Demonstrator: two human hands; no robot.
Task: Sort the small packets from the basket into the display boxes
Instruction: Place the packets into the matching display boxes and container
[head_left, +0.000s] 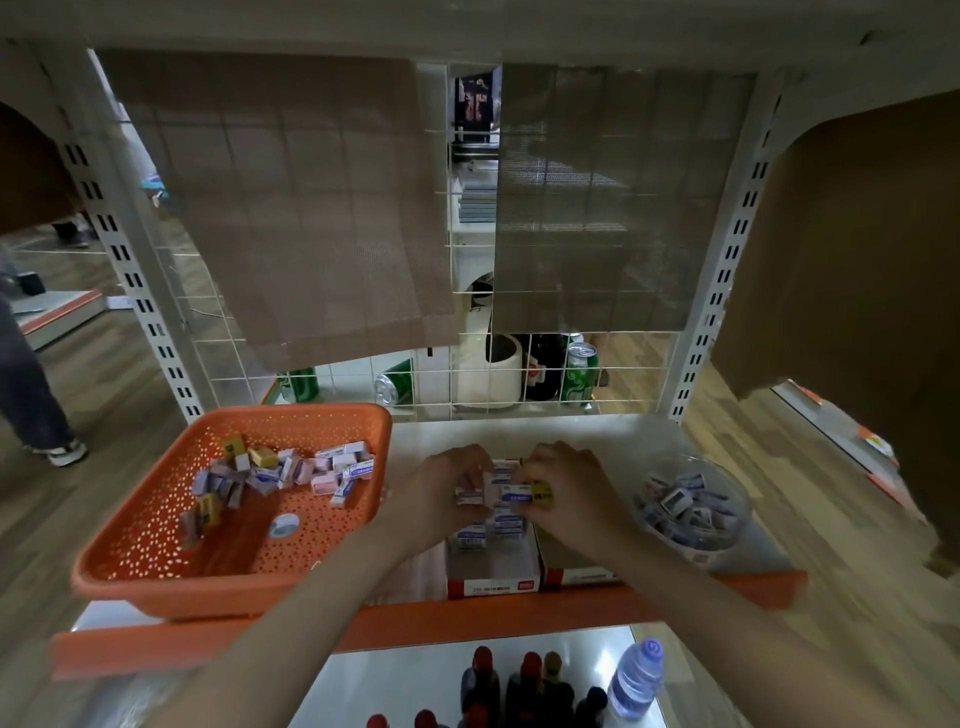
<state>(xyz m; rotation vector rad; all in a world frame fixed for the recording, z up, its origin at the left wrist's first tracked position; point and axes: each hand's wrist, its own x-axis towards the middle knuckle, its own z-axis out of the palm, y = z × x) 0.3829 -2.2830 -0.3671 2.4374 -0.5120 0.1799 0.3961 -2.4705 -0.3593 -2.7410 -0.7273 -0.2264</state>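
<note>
Shelf (415, 436), read left to right. Orange basket (171, 592) sits at the shelf's left end, its front wall overhanging the shelf's front edge; loose packets (291, 473) lie heaped toward its back half, mixed white-blue, pink and yellow, so sorting is judged partly done with plenty left. Left hand (441, 483) is just right of the basket, grip clenched on the held packets (506, 491), a small bundle of white-blue ones kept upright over the first display box (491, 584). Right hand (566, 478) meets it from the other side, fingers curled, grip pinching the same bundle; a yellow packet (540, 493) sits at its fingertips, whether in the grip or only against it I cannot tell. Two-handed hold probably serves to square the bundle so it drops into the row as one block. The first display box stands at the shelf's front edge near the middle and already carries white-blue packets in neat rows at its back. Second display box (582, 574) touches it on the right; the right forearm hides most of it, contents unclear. Clear bowl (743, 499) near the shelf's right end holds more packets (680, 504), jumbled. Next step, as a judgement: lower the bundle into the first box, odd yellow one kept out.
</note>
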